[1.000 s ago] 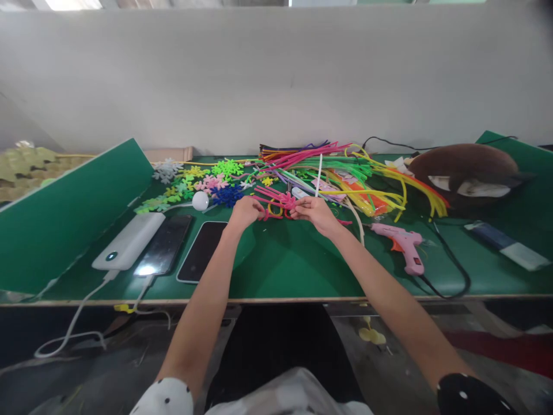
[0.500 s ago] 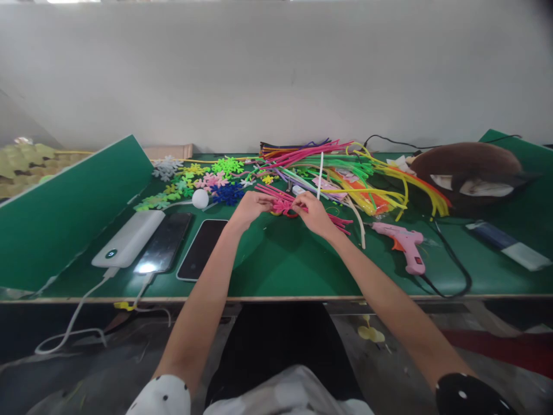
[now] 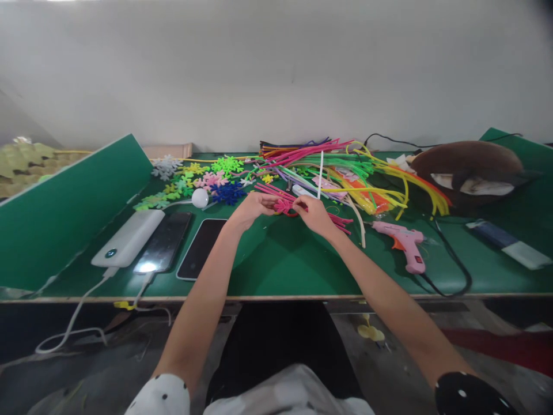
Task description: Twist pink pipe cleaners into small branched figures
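Observation:
A bright pink looped pipe cleaner shape (image 3: 283,206) is held between my two hands over the green table. My left hand (image 3: 256,208) pinches its left side, fingers together. On the right side, the thumb and fingertips of my right hand (image 3: 311,213) are closed on it. Loose straight pink pipe cleaners (image 3: 341,221) lie under and behind the hands, sticking out on both sides. A white stick (image 3: 320,176) stands out just behind my right hand. The fingertips hide part of the pink shape.
Snowflake-shaped pieces (image 3: 227,193) in several colours lie at the back left by a white ball (image 3: 200,199). Phones (image 3: 201,248) and a power bank (image 3: 128,239) lie left. A pink glue gun (image 3: 404,242) rests right, before yellow pipe cleaners (image 3: 375,192) and a brown plush (image 3: 469,167).
Both hands stay in nearly the same place on the pink pipe cleaner shape. My left hand has shifted very slightly to the right and its fingers have curled a little.

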